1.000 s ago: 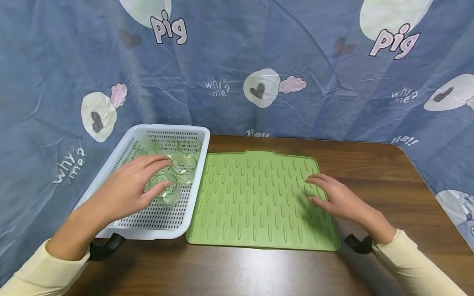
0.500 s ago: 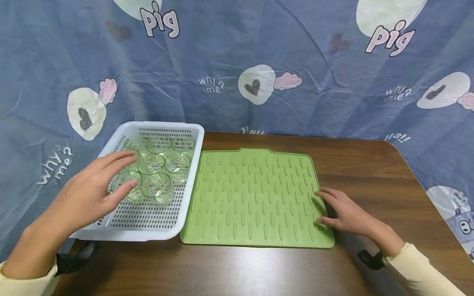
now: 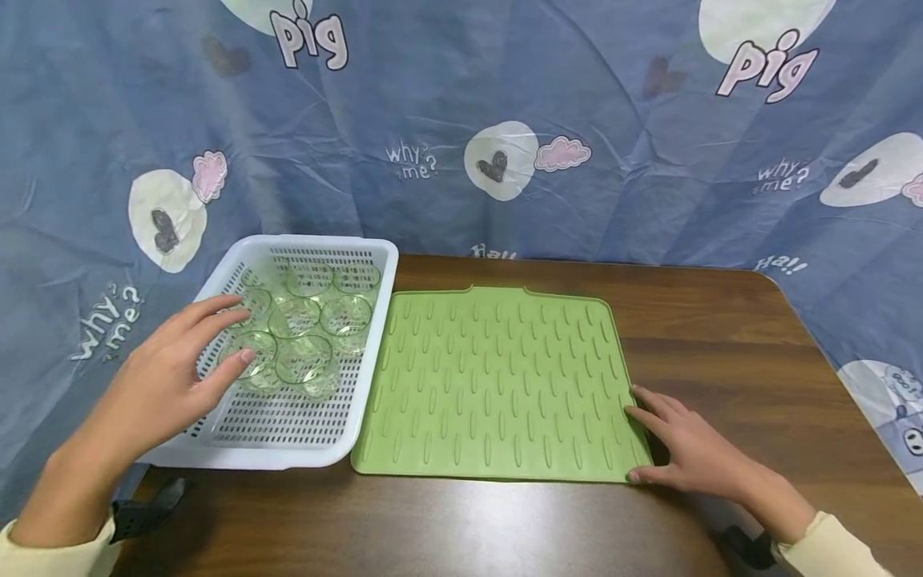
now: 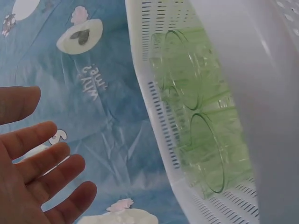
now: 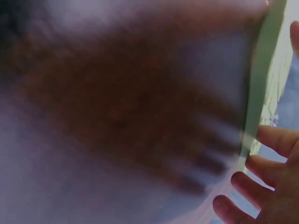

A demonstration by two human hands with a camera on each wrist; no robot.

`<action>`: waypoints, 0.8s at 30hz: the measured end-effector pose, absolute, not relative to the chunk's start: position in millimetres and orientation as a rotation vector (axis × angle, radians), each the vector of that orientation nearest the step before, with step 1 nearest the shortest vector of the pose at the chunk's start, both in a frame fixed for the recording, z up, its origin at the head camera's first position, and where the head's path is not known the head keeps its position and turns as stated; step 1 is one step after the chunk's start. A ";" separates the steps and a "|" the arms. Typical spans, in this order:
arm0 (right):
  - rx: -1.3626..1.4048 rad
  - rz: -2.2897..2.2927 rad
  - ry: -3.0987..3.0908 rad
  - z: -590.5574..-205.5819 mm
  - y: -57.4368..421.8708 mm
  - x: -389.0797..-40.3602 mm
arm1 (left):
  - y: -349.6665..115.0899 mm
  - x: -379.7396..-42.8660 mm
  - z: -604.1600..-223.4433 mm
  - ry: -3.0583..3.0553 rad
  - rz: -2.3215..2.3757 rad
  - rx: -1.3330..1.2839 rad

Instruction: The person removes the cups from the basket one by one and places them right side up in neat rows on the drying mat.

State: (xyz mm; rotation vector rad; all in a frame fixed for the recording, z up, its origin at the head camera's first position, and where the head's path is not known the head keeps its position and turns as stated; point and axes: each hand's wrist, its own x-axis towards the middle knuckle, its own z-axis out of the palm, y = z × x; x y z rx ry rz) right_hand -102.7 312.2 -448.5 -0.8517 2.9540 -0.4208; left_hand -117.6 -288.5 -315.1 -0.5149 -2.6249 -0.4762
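Note:
My left hand (image 3: 162, 385) is over the left side of a white perforated plastic basket (image 3: 248, 458), fingers spread. The left wrist view shows that hand (image 4: 42, 172) with nothing in its fingers, apart from the basket wall (image 4: 156, 126). Inside the basket stand several clear green-tinted drinking glasses (image 3: 304, 362). A green ribbed silicone mat (image 3: 497, 385) lies flat to the right of the basket. At the mat's lower right edge is my right hand (image 3: 703, 453), its fingertips at the rim. In the right wrist view its fingers (image 5: 261, 186) look relaxed beside the mat's green edge (image 5: 264, 70).
Beneath the basket and mat is a brown wood-grain table (image 3: 707, 336). A blue printed cloth (image 3: 433, 96) hangs along the back and also shows at both sides. A dark strap (image 3: 140, 513) is on my left wrist.
My left hand has moved left, from above the glasses to the basket's left side. My right hand has drawn back from over the mat to its right edge. The view has shifted slightly.

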 end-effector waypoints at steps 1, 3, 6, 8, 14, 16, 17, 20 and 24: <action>-0.868 -0.406 2.962 -451.4 310.1 -103.7 | -290.3 -115.1 -317.1 -2.626 -0.468 -0.504; -0.887 -0.385 2.986 -457.9 308.1 -103.7 | -292.8 -112.6 -321.3 -2.625 -0.451 -0.504; -0.924 -0.360 3.038 -467.4 307.1 -102.3 | -295.8 -113.1 -327.3 -2.639 -0.423 -0.511; -0.955 -0.343 3.066 -472.8 305.0 -103.6 | -301.2 -113.5 -331.8 -2.669 -0.413 -0.515; -0.930 -0.308 3.057 -472.3 305.5 -103.9 | -312.4 -123.6 -343.3 -2.836 -0.368 -0.486; -0.922 -0.306 3.048 -471.1 305.0 -104.6 | -318.0 -125.9 -347.9 -2.868 -0.359 -0.457; -0.927 -0.310 3.051 -470.9 305.0 -104.8 | -320.8 -126.9 -349.9 -2.878 -0.360 -0.435; -0.939 -0.317 3.075 -471.8 305.5 -103.3 | -328.4 -130.3 -355.5 -2.909 -0.388 -0.375; -0.932 -0.330 3.084 -475.7 307.3 -100.2 | -335.7 -135.5 -361.7 -2.955 -0.425 -0.326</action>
